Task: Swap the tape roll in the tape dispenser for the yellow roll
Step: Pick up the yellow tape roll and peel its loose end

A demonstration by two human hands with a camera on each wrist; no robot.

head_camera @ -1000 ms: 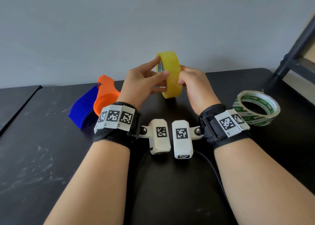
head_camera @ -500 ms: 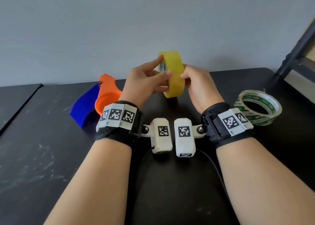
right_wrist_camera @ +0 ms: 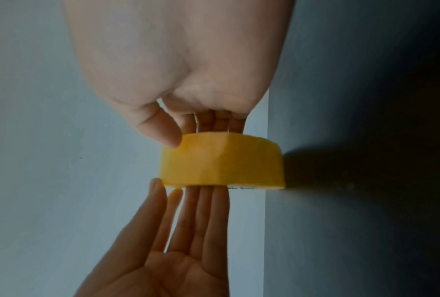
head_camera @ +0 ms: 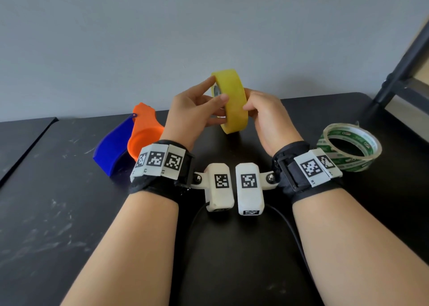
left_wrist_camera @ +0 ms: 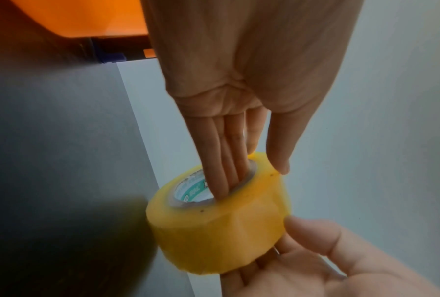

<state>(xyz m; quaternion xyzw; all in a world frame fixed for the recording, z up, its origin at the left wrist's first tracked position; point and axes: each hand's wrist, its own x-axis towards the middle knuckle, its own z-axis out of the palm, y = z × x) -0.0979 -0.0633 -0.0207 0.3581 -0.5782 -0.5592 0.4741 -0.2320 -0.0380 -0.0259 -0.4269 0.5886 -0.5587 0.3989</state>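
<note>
The yellow roll (head_camera: 234,103) stands on edge in the air above the black table (head_camera: 58,213), held between both hands. My left hand (head_camera: 218,94) has its fingers (left_wrist_camera: 226,176) reaching into the core and its thumb on the outer band. My right hand (head_camera: 248,106) pinches the other side, with its thumb (right_wrist_camera: 162,130) on the yellow band and its fingers behind the roll. The dispenser lies at the left of the table as a blue shell (head_camera: 113,148) and an orange part (head_camera: 144,134). No roll shows in it.
A clear roll with green print (head_camera: 348,148) lies flat on the table by my right wrist. A dark frame leg (head_camera: 399,73) rises at the far right. A grey wall runs close behind the table. A black cable (head_camera: 287,226) trails under my wrists.
Both hands keep the same hold on the yellow roll. The roll drifted slightly right and came back; nothing on the table moved.
</note>
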